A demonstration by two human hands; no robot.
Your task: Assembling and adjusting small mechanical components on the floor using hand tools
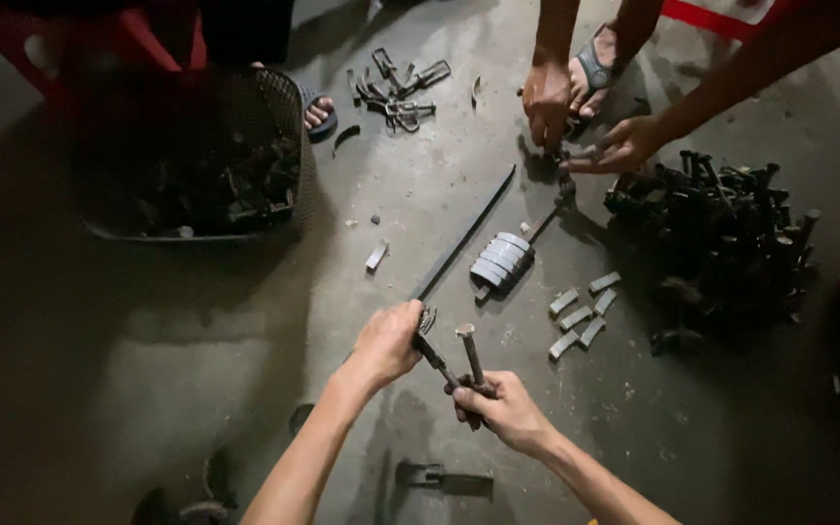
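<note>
Left hand [386, 342] clamped on long flat metal strip [466, 236], which runs toward 1 o'clock over the floor. Right hand [501, 406] fisted around two bolts [472, 356]. Steel looks rigid, heavy, likely greasy: grip shanks, not threads.

The floor [420, 194] is dull grey concrete, mottled with paler scuffs and small white specks. The bolt [471, 355] in the right hand [503, 408] is rusty brown-grey with a lighter grey head, and the tool [432, 350] gripped by the left hand [386, 345] is dark, nearly black metal. A long thin strip [469, 233] on the floor is black. The row of curved plates [503, 258] is pale blue-grey, and the loose small plates [580, 313] beside it are light grey. The heap of bolts [721, 243] is black, as are the parts in the dark mesh basket [298, 136]. A stool [148, 39] at the top is red. The sandal [595, 68] has a grey-blue strap.
</note>
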